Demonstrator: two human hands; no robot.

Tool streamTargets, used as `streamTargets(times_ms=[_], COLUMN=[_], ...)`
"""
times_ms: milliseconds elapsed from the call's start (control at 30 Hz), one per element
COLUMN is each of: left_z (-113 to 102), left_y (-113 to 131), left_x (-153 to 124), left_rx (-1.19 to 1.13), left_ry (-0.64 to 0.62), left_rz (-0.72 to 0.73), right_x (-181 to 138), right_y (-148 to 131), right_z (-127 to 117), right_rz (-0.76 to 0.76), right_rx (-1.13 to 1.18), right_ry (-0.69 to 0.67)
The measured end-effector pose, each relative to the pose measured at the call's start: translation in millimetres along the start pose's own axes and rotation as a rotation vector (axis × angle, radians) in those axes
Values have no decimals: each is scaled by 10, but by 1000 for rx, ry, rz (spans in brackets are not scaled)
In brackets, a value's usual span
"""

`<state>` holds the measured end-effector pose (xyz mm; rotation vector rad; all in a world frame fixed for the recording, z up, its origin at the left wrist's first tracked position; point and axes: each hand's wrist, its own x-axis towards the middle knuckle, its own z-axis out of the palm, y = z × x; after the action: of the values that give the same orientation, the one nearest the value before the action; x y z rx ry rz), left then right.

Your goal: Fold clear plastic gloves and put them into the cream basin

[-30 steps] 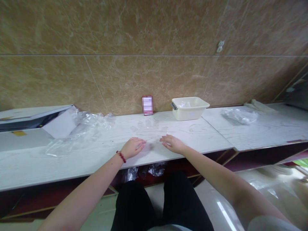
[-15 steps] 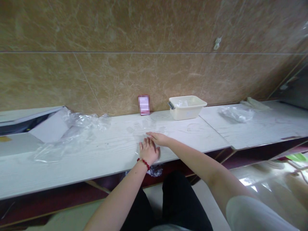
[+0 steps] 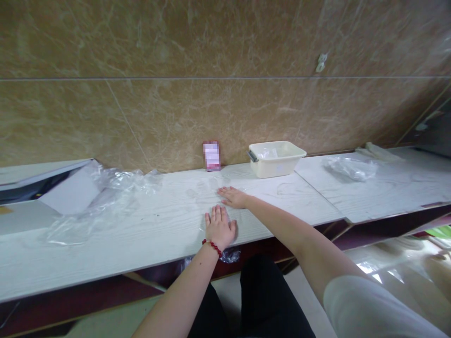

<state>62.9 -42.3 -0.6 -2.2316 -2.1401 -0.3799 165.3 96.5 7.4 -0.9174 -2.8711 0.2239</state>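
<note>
My left hand, with a red bead bracelet at the wrist, lies flat on the white wood-grain counter near its front edge. The fingers are stretched forward and the thumb is apart. Just beyond it, my right hand rests palm down with fingers extended to the left. Beneath and ahead of both hands there is a faint, flat clear plastic bag; its outline is hard to make out. More crinkled clear plastic shows below the counter edge by my left wrist.
A cream plastic bin with clear bags inside stands by the wall. A small pixelated card leans there too. To the left are an open white box and loose clear plastic wrap; to the right lies a bundle of clear bags.
My right hand has moved slightly away from me and its fingers have spread. A gap has opened between the two hands. My left hand stays flat near the same place.
</note>
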Motion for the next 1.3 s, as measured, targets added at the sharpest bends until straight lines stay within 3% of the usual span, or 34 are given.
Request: streamTargets(times_ms=[633,767,900,1033,1167,1300], left_z=[-34,-50,-91,-212,-321,-292], left_y=[21,12,-120,-359,-568,-662], left_x=[-26,-7,49,208,542,907], left_rx=[13,-70,-280,-437,-380,-220], left_ry=[4,7,39,74,8,-131], left_rz=[-20,-23,-101,-87,140,439], right_x=[337,375,349,118,-168,-272], right_y=[495,528,299,-271,-737,-821], right_z=[5,-69,-194,-171,2,143], right_rz=[212,344,514,460,358,365], right_rx=[-123,-121,-81,-11,-14,-37], right_ry=[8,96,272,232,148,120])
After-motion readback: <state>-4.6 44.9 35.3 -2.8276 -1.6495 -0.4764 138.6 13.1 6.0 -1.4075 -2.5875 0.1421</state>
